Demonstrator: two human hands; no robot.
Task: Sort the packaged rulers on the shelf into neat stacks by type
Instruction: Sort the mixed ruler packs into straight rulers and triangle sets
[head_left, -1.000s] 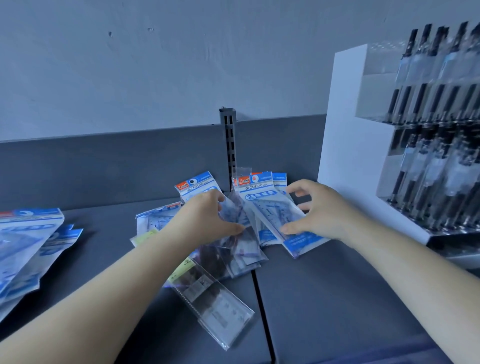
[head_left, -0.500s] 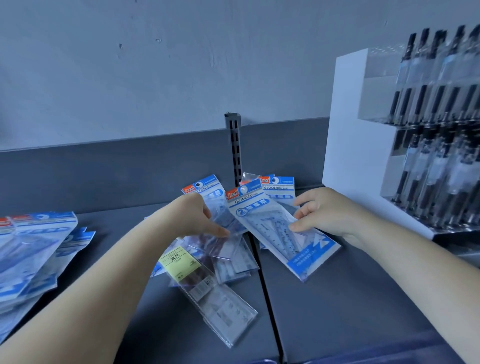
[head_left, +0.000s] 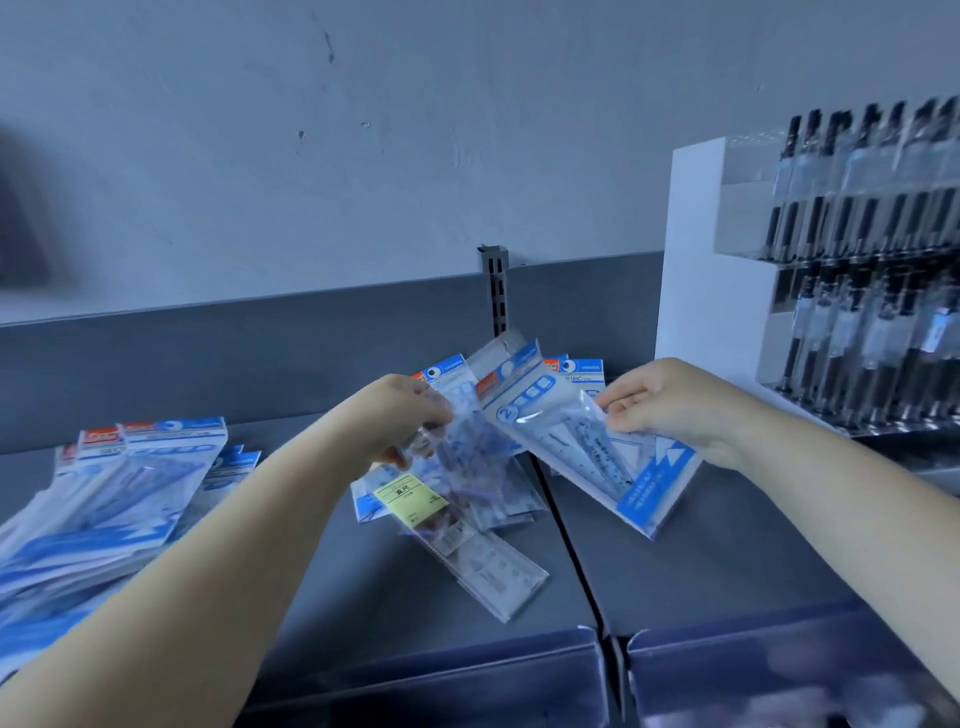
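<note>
A blue-banded packet is being pinched by the right hand, lifted clear at three o'clock for sorting. Clear packets are being gripped by the left hand over the mixed pile.

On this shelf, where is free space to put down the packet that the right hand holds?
The shelf is bare right of the centre seam, between the pen display and the front edge. A narrower bare strip lies between the left stack and the middle pile. The middle is crowded under the left hand and right hand.

Scuffed pale wall; grey shelf, slotted upright; white pen display right.
</note>
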